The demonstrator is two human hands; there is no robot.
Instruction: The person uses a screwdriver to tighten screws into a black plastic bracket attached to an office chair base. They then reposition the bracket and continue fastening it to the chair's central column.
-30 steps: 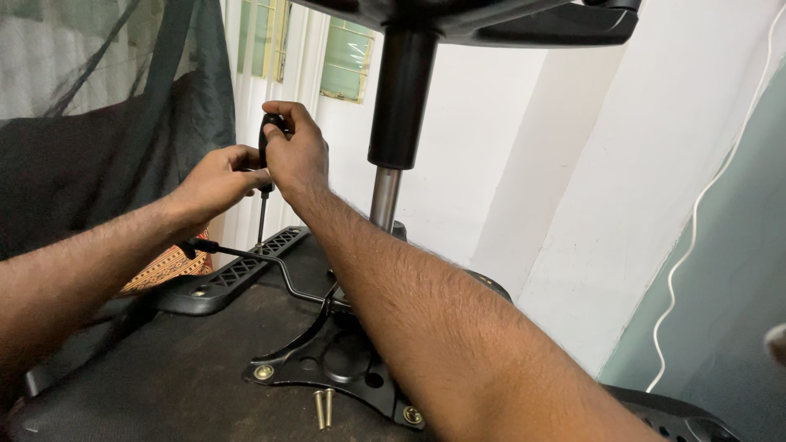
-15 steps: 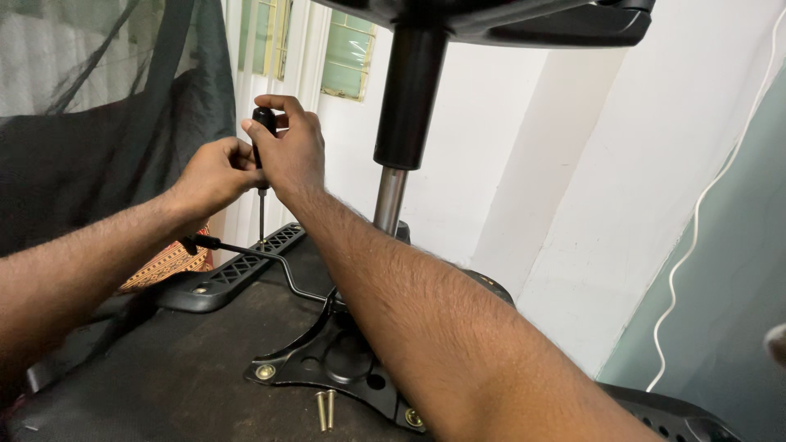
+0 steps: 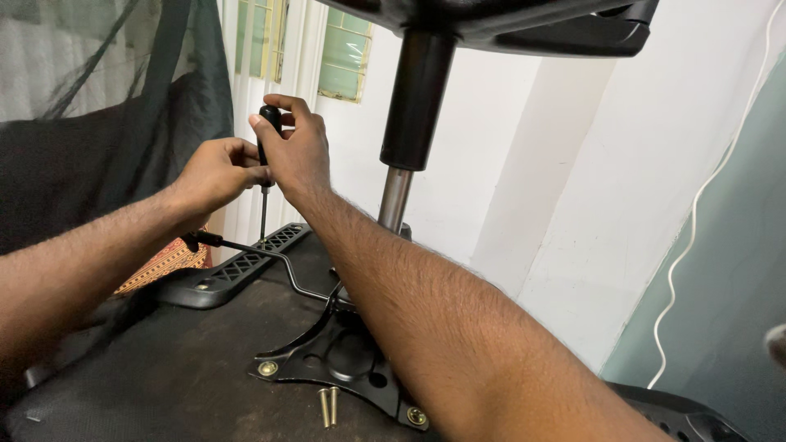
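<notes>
While the screwdriver (image 3: 267,155) stands upright with its slim steel shaft running down to the ribbed black plastic armrest (image 3: 237,266), the right hand (image 3: 296,155) curls its fingers around the glossy black handle and the left hand (image 3: 214,174) pinches the shaft just below it.

both hands (image 3: 299,155) on screwdriver (image 3: 265,176), chair base plate (image 3: 340,360), 2 loose screws (image 3: 328,406)

The screwdriver (image 3: 266,155) stands upright over the armrest (image 3: 237,266), with the left hand (image 3: 214,173) left of it and the right hand (image 3: 296,154) right. Two loose screws (image 3: 328,406) lie before the metal plate (image 3: 340,360). The pole (image 3: 407,139) rises behind the plate.
</notes>
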